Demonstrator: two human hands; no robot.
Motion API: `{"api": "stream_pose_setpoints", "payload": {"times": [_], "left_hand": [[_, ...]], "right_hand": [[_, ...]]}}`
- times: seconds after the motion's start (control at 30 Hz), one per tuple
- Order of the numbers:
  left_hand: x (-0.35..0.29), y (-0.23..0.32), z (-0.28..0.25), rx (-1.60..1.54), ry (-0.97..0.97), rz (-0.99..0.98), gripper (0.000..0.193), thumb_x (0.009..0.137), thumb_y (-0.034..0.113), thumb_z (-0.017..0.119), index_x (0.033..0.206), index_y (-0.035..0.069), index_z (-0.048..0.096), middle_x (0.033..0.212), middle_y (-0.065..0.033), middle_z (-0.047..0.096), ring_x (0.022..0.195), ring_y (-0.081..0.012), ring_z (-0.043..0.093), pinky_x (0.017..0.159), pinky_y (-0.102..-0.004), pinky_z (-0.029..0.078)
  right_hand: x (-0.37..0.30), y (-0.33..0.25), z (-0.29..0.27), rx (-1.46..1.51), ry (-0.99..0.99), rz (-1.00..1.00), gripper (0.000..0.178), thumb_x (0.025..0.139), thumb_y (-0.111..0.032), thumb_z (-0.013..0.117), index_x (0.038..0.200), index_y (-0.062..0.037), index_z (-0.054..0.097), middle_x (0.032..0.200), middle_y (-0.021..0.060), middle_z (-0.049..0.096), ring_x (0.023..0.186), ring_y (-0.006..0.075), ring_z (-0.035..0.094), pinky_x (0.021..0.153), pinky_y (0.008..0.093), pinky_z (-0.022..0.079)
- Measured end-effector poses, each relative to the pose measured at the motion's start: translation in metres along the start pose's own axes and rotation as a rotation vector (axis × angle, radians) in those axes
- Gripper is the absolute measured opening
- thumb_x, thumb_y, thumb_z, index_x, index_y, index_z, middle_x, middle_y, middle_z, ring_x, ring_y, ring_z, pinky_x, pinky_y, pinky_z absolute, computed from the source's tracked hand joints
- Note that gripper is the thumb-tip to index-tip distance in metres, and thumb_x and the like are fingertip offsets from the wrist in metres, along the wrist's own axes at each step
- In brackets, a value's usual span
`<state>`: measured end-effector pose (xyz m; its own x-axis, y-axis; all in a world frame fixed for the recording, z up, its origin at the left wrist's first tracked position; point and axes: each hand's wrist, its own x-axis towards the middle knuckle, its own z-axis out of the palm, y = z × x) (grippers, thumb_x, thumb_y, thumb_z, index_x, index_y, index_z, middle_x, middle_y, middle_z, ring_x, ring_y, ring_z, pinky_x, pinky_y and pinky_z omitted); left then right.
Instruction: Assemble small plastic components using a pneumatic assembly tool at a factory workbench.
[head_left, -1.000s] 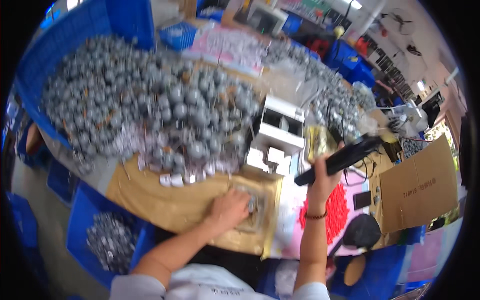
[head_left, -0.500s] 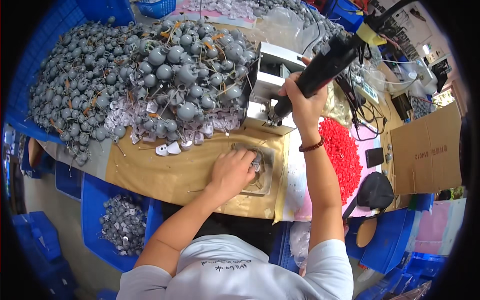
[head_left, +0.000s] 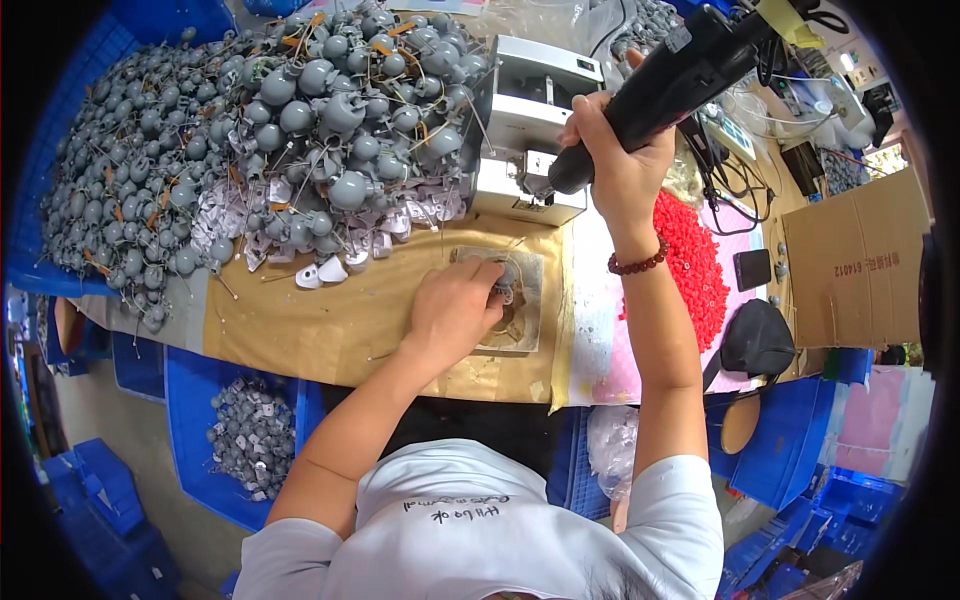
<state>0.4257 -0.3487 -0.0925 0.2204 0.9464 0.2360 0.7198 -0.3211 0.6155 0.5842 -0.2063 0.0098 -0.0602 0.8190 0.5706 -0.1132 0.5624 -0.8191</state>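
Note:
My right hand (head_left: 630,165) is wrapped round a black electric screwdriver (head_left: 660,85), a thick cylinder hanging at a slant. Its lower end is beside the front opening of a metal box-shaped machine (head_left: 525,125), which looks like a screw feeder; I cannot tell whether they touch. My left hand (head_left: 455,305) has its fingers closed on a small grey plastic part (head_left: 508,278), mostly covered by the fingers. That part rests on a flat square fixture (head_left: 522,335) lying on the brown-covered bench (head_left: 300,330).
A big heap of grey ball-shaped parts (head_left: 345,110) with wires fills the left, white pieces (head_left: 325,272) along its edge. Red small parts (head_left: 690,270) lie at right, near a black cap (head_left: 757,338), phone-like slab (head_left: 752,268) and cardboard box (head_left: 860,270). A blue bin (head_left: 200,440) stands below left.
The whole view has shifted, with the bench higher in the picture. The screwdriver has moved slightly up and right from the machine's front. My left hand stays on the grey part.

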Motion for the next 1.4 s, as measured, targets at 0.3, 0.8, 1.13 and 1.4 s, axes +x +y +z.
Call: {"api": "stream_pose_setpoints", "payload": {"times": [0.3, 0.8, 1.13, 1.4], "left_hand": [[0.002, 0.001, -0.003, 0.019, -0.022, 0.023, 0.03, 0.078, 0.017, 0.075, 0.106, 0.01, 0.065, 0.093, -0.0071, 0.064, 0.087, -0.0278, 0.065, 0.073, -0.0412, 0.049], [0.005, -0.005, 0.002, 0.088, 0.019, 0.061, 0.03, 0.08, 0.016, 0.071, 0.109, 0.011, 0.065, 0.094, -0.002, 0.065, 0.079, -0.0199, 0.064, 0.067, -0.0361, 0.045], [0.003, -0.006, -0.002, 0.036, -0.04, 0.004, 0.035, 0.079, 0.016, 0.074, 0.112, 0.01, 0.065, 0.098, -0.0041, 0.066, 0.086, -0.0246, 0.065, 0.074, -0.0386, 0.048], [0.002, -0.003, 0.003, 0.025, -0.017, 0.018, 0.032, 0.08, 0.016, 0.073, 0.111, 0.01, 0.065, 0.098, -0.0057, 0.066, 0.089, -0.0269, 0.066, 0.076, -0.0401, 0.049]], "right_hand": [[-0.071, 0.03, -0.011, -0.052, 0.005, 0.132, 0.074, 0.086, 0.013, 0.06, 0.149, 0.0016, 0.024, 0.079, 0.0066, 0.062, 0.068, 0.0159, 0.064, 0.069, 0.0315, 0.055], [-0.085, 0.062, -0.01, 0.088, 0.075, 0.108, 0.079, 0.085, 0.013, 0.064, 0.151, 0.0055, 0.022, 0.081, 0.0058, 0.062, 0.07, 0.0124, 0.062, 0.068, 0.0275, 0.053], [-0.045, 0.01, -0.015, 0.246, 0.1, -0.013, 0.083, 0.09, 0.004, 0.063, 0.156, -0.004, 0.012, 0.079, 0.0067, 0.059, 0.065, 0.017, 0.061, 0.067, 0.0345, 0.056], [0.078, 0.008, -0.032, -0.113, 0.249, -0.378, 0.046, 0.095, -0.007, 0.066, 0.135, -0.0041, 0.042, 0.087, 0.008, 0.067, 0.075, 0.0164, 0.066, 0.08, 0.0333, 0.053]]}}
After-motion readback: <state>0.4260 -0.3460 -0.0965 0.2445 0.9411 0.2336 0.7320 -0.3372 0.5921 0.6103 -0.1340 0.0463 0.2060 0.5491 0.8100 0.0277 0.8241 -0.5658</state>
